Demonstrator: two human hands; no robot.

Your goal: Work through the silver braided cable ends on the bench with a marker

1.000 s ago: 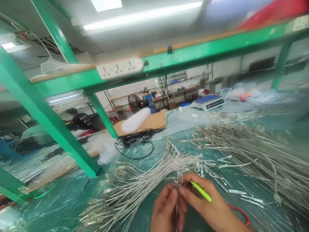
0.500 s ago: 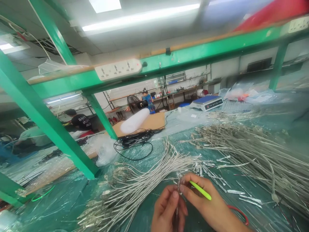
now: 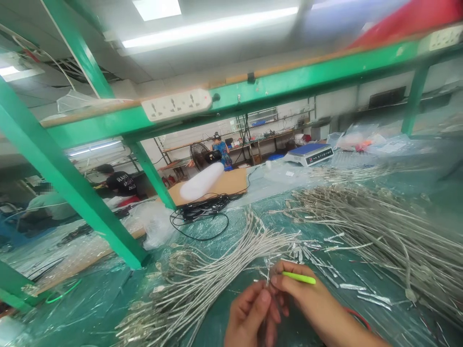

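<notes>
My left hand (image 3: 249,313) is closed, with thumb and forefinger pinching a thin grey cable (image 3: 268,276) whose end sticks up between my hands. Against that end, my right hand (image 3: 304,291) is closed too, its fingertips meeting the left ones. A slim tool with a bright yellow-green handle (image 3: 299,277) is gripped in it; the fingers hide its working end. Left of my hands lies a fanned bundle of silvery cables (image 3: 220,265) with plugs on their ends. Foil scraps (image 3: 321,264) are strewn beyond and right of my right hand.
A larger heap of grey cables (image 3: 383,231) spreads at the right. Black cable coils (image 3: 206,207), a white roll (image 3: 202,180) and a blue-topped scale (image 3: 310,153) stand farther back. A green frame post (image 3: 108,226) rises at the left. Other people work in the background.
The yellow-green handle has swung from slanting down to nearly level as my right hand turns. My left fingers have shifted slightly on the cable, and more of its end shows.
</notes>
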